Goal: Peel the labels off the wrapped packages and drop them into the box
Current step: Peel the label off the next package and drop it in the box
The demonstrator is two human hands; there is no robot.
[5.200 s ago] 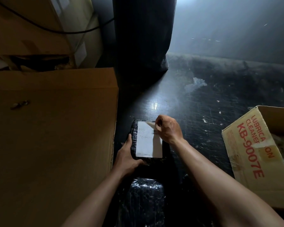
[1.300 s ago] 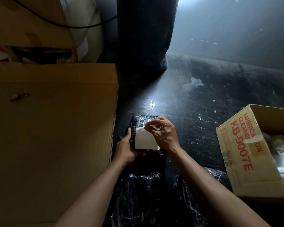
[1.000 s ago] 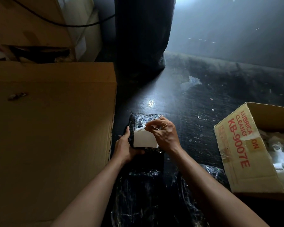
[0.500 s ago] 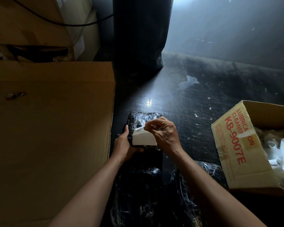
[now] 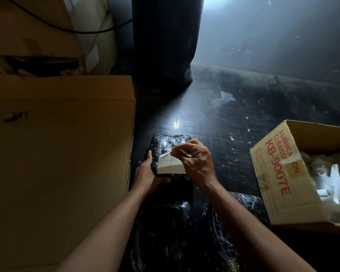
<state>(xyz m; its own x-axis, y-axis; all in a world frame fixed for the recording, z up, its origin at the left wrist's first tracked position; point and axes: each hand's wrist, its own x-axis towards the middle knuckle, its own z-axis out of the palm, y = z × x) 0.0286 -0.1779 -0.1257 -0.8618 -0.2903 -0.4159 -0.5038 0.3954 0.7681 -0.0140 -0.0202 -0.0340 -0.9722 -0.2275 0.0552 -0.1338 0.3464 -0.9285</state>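
Nearest to the camera, at 6 o'clock, two wrapped packages [image 5: 161, 232] lie side by side on the dark floor [image 5: 214, 122], partly under the forearms. I see no white label on their visible tops, but much of them is hidden, so I cannot tell if they are finished.

Just beyond them, near the centre, a third package [image 5: 165, 142] lies flat. The left hand [image 5: 147, 173] grasps its left near corner, thumb along the side, and holds it down. The right hand [image 5: 196, 160] is clenched in a pinch on the far edge of the label [image 5: 170, 166], which is folded back toward the person. The far half of the package top is already bare and shiny; the near half of the label seems to be stuck to the wrap. So I judge this peel as about half done.

At 3 o'clock stands the box [image 5: 279, 173], open, tilted, with red print on its side. Inside it there is white crumpled material [image 5: 330, 181], maybe labels, but it is too blurred to be sure. The box is well apart from the hands.

At 9 o'clock a big carton [image 5: 57, 154] fills the left side. At 12 o'clock a black bag [image 5: 163, 42] stands upright, and behind the carton more cartons are stacked.

What is left, in my judgement: pull the label free, carry it to 3 o'clock and drop it in the box, then check the other packages.
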